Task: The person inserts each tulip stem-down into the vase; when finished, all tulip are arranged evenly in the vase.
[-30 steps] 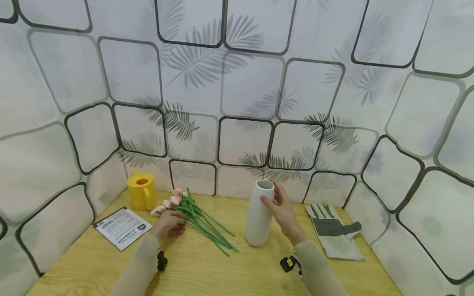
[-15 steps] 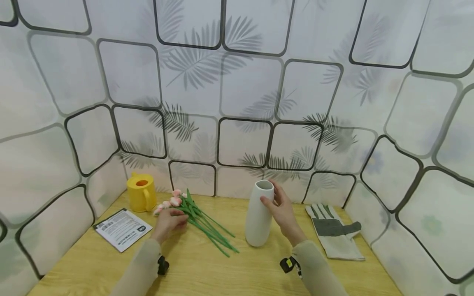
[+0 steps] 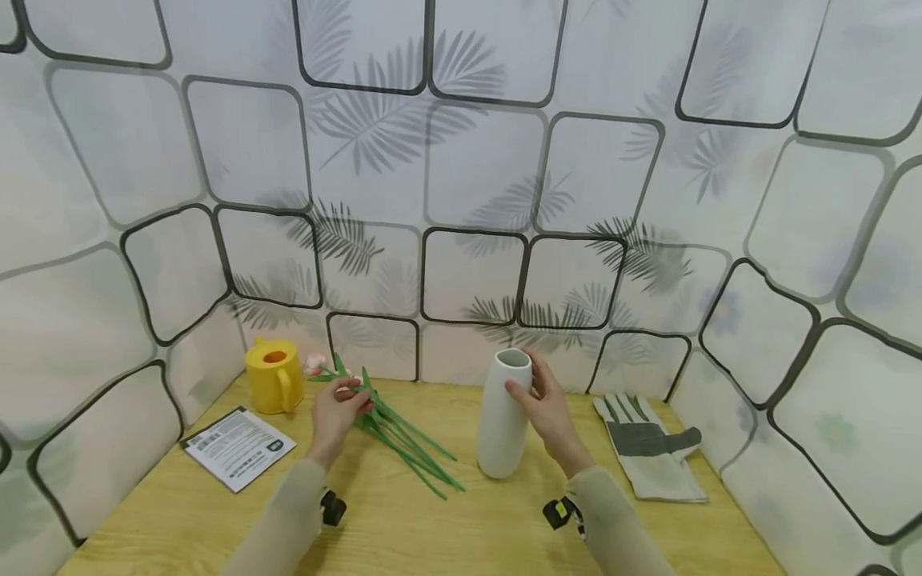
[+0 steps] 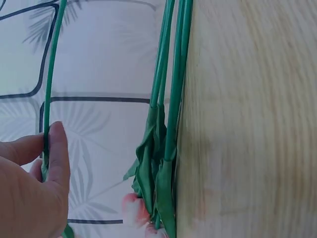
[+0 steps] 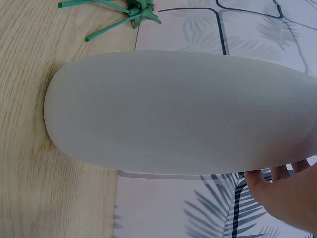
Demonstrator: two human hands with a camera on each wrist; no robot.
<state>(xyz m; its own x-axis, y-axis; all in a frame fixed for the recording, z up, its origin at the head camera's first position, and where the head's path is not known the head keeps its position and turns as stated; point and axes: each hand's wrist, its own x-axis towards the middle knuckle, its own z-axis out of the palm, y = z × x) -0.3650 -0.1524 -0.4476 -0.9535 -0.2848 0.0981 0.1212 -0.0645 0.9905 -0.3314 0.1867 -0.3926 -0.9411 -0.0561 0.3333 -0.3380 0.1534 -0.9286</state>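
My left hand pinches the green stem of one artificial tulip between thumb and fingers, raised a little off the table. Its pink bloom points to the back left. Below and beside the hand, the other tulips lie in a loose bunch; in the left wrist view their leaves and a pink bloom show apart from the pinched stem. My right hand holds a tall white vase near its rim, thumb in front. The vase stands upright on the table, its mouth upward.
A yellow watering can stands at the back left, with a printed white packet in front of it. Right of the vase lies a grey and white work glove. A patterned curtain closes off the table's back and sides.
My left hand has moved up and right from the tulip heads, lifting one tulip away from the bunch. The right hand and the vase have stayed in place.
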